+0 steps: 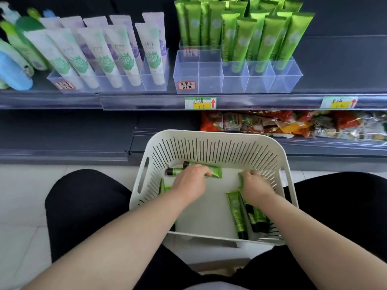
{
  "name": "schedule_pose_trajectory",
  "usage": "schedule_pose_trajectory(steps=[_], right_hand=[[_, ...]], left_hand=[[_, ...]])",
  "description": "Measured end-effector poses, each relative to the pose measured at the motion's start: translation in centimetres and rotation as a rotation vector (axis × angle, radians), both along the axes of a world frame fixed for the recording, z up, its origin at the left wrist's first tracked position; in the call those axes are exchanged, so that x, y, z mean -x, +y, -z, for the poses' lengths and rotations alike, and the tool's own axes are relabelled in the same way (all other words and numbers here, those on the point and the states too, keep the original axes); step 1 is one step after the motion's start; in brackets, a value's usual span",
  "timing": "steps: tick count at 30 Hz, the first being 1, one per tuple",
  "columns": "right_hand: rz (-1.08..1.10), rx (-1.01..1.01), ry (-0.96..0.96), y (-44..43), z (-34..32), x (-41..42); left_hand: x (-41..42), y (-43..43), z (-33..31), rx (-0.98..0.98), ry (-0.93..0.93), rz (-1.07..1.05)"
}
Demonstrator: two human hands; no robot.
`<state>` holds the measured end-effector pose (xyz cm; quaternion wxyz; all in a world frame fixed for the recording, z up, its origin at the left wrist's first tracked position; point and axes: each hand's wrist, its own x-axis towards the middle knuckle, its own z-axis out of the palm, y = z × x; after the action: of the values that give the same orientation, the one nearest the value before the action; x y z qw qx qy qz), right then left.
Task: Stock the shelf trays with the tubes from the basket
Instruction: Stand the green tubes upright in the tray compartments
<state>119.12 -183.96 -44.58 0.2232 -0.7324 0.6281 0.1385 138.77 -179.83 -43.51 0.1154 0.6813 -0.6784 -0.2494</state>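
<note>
Fingers (201, 170) of the left hand (189, 182) are curled down over a green tube (215, 171) lying crosswise on the basket (209, 136) floor. Its dark cap projects left of the knuckles, its crimped end right of the fingertips. The right hand (256, 185) has its fingers (250, 174) likewise curled, apparently pinching a second tube (240, 179) just left of them, near the slotted wall; that grip is partly hidden. Other loose tubes (236, 208) lie below the right wrist. Judged: both hands gather together to save trips. The clear tray (199, 80), well beyond the fingertips on the shelf, has vacant compartments at its left end, the likely destination; standing tubes (270, 38) occupy others.
</note>
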Motion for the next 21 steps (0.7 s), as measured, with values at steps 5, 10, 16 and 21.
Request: schedule_pose_trajectory(steps=[5,10,16,21], right_hand=[[0.017,-0.147,0.153,0.5,2.1,0.2],[0.055,-0.175,0.083,-0.5,2.7,-0.9],[0.279,-0.459,-0.406,0.2,3.7,-3.1],[0.326,-0.213,-0.386,0.1,4.9,-2.2]], left_hand=[[0.3,1.4,2.5,-0.067,0.005,0.032],[-0.4,2.3,4.2,-0.127,0.010,-0.004],[-2.0,2.4,5.0,-0.173,0.057,-0.190],[-2.1,2.4,5.0,-0.212,0.060,-0.220]])
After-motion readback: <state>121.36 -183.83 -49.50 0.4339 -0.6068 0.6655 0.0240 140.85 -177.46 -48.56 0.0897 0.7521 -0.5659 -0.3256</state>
